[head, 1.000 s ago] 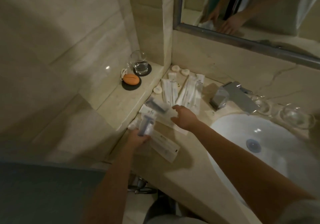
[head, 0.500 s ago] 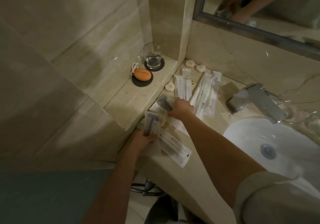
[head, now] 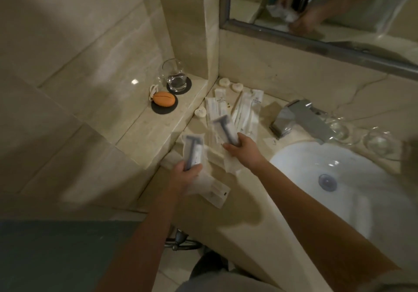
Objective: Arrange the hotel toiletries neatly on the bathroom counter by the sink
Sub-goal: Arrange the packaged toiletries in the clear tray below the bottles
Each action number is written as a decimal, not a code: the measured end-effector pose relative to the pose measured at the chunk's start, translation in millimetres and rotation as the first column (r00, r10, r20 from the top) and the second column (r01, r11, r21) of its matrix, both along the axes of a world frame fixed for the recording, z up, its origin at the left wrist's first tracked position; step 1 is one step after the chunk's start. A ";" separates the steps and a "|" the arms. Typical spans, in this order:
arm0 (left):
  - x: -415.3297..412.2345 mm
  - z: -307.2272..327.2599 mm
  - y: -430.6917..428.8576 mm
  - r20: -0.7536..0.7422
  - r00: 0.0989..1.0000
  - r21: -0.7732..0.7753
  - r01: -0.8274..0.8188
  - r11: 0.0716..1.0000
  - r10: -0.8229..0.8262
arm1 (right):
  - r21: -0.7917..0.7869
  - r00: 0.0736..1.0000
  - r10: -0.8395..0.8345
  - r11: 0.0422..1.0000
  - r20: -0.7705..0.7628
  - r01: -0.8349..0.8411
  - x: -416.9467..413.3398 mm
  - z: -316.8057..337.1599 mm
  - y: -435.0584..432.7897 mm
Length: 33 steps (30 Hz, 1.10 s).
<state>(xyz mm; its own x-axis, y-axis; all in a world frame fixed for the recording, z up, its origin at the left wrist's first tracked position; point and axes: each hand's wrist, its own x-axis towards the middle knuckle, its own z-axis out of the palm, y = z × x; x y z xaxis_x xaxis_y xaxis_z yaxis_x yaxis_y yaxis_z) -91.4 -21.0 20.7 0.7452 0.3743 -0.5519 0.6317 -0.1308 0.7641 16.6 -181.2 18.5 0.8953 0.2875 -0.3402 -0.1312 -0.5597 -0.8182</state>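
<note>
The left hand (head: 185, 176) grips a wrapped razor (head: 192, 150) by its lower end above the table (head: 244, 212) edge, and the right hand (head: 243, 149) pinches a second wrapped razor (head: 222, 128) just beside it. Both razors are held over the white packets (head: 248, 111) lying left of the sink (head: 352, 201).

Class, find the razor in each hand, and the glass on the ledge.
Left razor (head: 191, 153), head view: on its dark handle.
Right razor (head: 226, 131), head view: on its dark handle.
Glass (head: 173, 72), head view: on its side wall.
</note>
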 end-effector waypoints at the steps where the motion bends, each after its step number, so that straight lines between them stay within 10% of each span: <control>1: 1.3 2.0 -10.0 0.020 1.000 -0.037 -0.002 0.999 0.002 | 0.060 0.999 -0.044 0.997 -0.003 0.044 -6.6 5.4 -15.1; 33: 83.6 39.4 -420.0 0.256 0.760 -0.145 0.640 0.754 -0.597 | 0.282 0.536 -0.842 0.531 0.064 0.799 -98.7 31.3 -445.4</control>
<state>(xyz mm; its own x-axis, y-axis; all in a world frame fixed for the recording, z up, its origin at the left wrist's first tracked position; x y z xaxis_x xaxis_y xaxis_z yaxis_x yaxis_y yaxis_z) -7.7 -441.0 60.1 0.8655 -0.3136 -0.3905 0.3148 -0.2660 0.9111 -82.1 -626.7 49.7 0.8021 -0.5672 -0.1869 -0.2956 -0.1051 -0.9495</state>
